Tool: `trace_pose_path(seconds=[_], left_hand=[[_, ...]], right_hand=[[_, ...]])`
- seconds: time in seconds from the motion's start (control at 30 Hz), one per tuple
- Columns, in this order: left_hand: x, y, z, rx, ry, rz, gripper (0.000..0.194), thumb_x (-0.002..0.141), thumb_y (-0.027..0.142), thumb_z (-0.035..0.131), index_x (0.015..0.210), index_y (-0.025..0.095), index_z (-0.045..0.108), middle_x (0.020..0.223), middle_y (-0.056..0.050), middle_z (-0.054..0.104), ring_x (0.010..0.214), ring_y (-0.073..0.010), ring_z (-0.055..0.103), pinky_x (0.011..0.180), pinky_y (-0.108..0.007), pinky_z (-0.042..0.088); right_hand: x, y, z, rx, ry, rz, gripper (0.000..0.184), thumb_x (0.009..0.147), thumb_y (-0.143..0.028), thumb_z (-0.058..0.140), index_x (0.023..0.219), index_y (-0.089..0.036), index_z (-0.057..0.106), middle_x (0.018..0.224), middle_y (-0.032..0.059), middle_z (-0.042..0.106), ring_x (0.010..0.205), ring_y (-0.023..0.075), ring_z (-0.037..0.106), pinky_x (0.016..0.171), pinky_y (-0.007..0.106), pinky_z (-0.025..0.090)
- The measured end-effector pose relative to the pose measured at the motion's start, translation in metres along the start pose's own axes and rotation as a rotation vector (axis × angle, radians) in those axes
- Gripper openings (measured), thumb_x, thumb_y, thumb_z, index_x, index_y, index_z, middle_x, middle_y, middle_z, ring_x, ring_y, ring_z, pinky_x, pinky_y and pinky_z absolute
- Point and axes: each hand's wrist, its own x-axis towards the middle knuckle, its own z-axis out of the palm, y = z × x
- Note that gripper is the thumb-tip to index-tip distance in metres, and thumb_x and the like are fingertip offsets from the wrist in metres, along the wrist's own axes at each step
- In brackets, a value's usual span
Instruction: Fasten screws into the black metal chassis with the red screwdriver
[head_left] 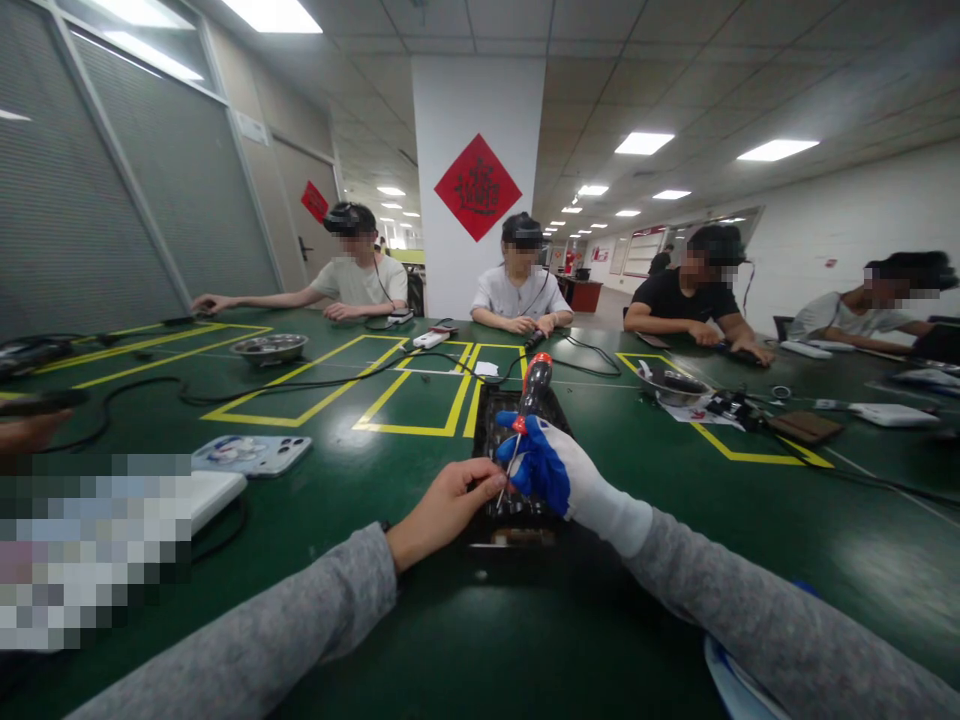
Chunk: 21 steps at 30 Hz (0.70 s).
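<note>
A blue-and-white work glove covers my right hand (561,472), which is closed around a screwdriver (538,384) with a black and red handle. The handle points up and away from me, while the thin metal shaft slants down toward my left. Bare and ungloved, my left hand (448,502) pinches thumb and fingers together beside the lower shaft; whatever is between the fingertips is too small to make out. Beneath both hands lies a black tray-like case (489,412) with a moulded inside, partly hidden by them.
On the green table (337,610), a phone (251,454) and a blurred-out white object (127,545) lie left. Metal bowls (270,348) (671,383) stand on both sides. Black cables (315,385) cross yellow tape outlines (405,431). Several people with headsets sit opposite.
</note>
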Motion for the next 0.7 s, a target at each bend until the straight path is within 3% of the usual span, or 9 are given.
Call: trace_pose_path(seconds=[0.2,0.4,0.6,0.7], left_hand=[[-0.0005,-0.0016,0.0019,-0.029,-0.005,-0.025,0.020,0.078,0.033,0.060,0.076,0.013,0.061,0.069,0.001,0.057,0.066,-0.0115,0.051,0.065,-0.022,0.040],[-0.0020,0.0019,-0.0024,-0.020,-0.111,0.024,0.028,0.087,0.032,0.047,0.076,0.012,0.063,0.078,-0.002,0.061,0.075,-0.0139,0.056,0.074,-0.025,0.042],[-0.0011,0.0020,0.0009,-0.007,-0.020,-0.030,0.021,0.080,0.034,0.059,0.078,0.013,0.059,0.070,0.001,0.057,0.066,-0.0111,0.052,0.065,-0.022,0.040],[-0.0015,0.0020,0.0000,0.013,-0.044,-0.013,0.023,0.083,0.032,0.054,0.074,0.012,0.060,0.071,0.000,0.058,0.069,-0.0117,0.053,0.067,-0.022,0.040]], right_hand=[[-0.0054,0.0003,0.0040,-0.053,0.011,-0.067,0.036,0.079,-0.040,0.060,0.106,-0.016,0.056,0.069,0.0023,0.067,0.046,0.0104,0.059,0.042,0.020,0.047],[-0.0038,-0.0006,0.0017,-0.017,-0.014,0.028,0.035,0.083,-0.039,0.054,0.107,-0.014,0.056,0.072,0.0042,0.067,0.049,0.0126,0.061,0.046,0.025,0.050],[-0.0066,-0.0015,0.0027,-0.067,0.008,-0.064,0.033,0.083,-0.038,0.054,0.106,-0.014,0.057,0.071,0.0038,0.066,0.047,0.0103,0.059,0.042,0.020,0.047],[-0.0059,-0.0008,0.0029,-0.059,-0.001,-0.038,0.038,0.083,-0.042,0.054,0.109,-0.014,0.056,0.070,0.0031,0.066,0.046,0.0103,0.059,0.042,0.021,0.047]])
